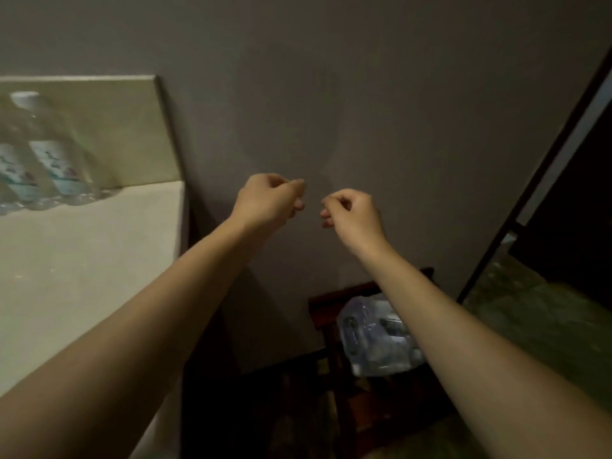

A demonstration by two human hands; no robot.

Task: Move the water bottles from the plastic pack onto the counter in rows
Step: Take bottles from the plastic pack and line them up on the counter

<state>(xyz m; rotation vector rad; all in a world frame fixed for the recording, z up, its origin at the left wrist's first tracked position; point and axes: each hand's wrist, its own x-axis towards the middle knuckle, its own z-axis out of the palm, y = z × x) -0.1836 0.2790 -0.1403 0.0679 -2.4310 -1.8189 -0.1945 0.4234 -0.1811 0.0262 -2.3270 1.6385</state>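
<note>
Both hands raised mid-frame before grey wall (364, 94), near each other, not touching. Left hand (266, 202) loosely curled, fingers folded in, holding nothing. Right hand (352, 215) likewise curled, empty. Water bottles (49, 160) stand in row on pale surface (82, 260), upper left of frame, against backsplash, blurred. Plastic pack (374, 336) sits lower centre-right on dark wooden stand (331, 299), partly behind right forearm; contents unclear.

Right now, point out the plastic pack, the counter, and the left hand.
plastic pack (371, 339): head view, on the crumpled wrap.
counter (82, 266): head view, on the bare top.
left hand (268, 200): head view, on the back of the hand.
</note>
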